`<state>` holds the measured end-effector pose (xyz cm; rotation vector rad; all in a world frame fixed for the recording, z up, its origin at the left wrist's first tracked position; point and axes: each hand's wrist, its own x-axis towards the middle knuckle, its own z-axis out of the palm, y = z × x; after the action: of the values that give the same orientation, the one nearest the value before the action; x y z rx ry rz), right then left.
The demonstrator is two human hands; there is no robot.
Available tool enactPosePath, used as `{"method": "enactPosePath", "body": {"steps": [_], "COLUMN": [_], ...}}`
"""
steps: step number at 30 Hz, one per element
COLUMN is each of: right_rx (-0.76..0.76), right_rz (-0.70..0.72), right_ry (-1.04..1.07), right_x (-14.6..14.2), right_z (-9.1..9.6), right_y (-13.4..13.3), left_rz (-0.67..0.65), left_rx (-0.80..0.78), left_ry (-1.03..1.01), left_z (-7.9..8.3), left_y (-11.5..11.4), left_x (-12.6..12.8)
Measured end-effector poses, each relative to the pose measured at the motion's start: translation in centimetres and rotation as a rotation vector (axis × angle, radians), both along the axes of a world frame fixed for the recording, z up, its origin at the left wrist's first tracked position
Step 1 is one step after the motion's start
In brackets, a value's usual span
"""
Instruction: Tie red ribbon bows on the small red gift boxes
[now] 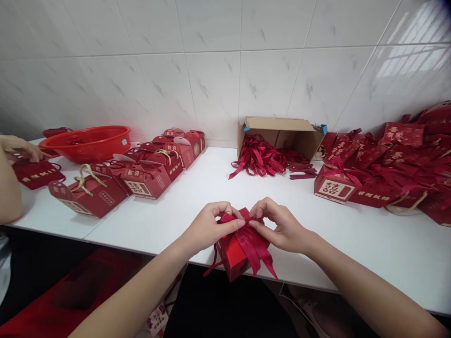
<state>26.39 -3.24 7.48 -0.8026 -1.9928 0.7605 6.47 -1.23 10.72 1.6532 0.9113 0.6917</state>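
A small red gift box (232,256) sits at the front edge of the white table, slightly overhanging it. Dark red ribbon (252,246) forms a bow on its top, with two tails hanging down the near side. My left hand (214,225) pinches the bow's left loop between thumb and fingers. From the other side, my right hand (273,223) pinches the ribbon close to the knot. A twisted red cord (214,263) dangles at the box's left side.
A cardboard box (278,124) on its side spills red ribbons (259,157) by the tiled wall. Finished-looking red boxes (334,183) crowd the right. More boxes (144,178) and a red basin (88,141) stand left, near another person's hand (23,148).
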Motion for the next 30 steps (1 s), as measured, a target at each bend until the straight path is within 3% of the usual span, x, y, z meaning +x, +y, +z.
{"method": "enactPosePath", "body": {"steps": [7, 21, 26, 30], "right_rx": [-0.048, -0.303, -0.332, -0.296], "right_rz": [-0.022, 0.025, 0.059, 0.063], "right_ry": [0.106, 0.327, 0.305, 0.240], "right_x": [0.1, 1.1, 1.4, 1.6], "right_z": [-0.2, -0.5, -0.6, -0.4], "right_y": [0.2, 1.2, 1.3, 1.1], "left_rz": [0.048, 0.065, 0.051, -0.040], "left_rx": [-0.039, -0.013, 0.009, -0.001], "left_ry": [-0.043, -0.066, -0.063, -0.085], "left_z": [-0.8, -1.9, -2.0, -1.8], "left_y": [-0.1, -0.1, 0.0, 0.3], "left_x": [0.2, 0.0, -0.2, -0.8]}}
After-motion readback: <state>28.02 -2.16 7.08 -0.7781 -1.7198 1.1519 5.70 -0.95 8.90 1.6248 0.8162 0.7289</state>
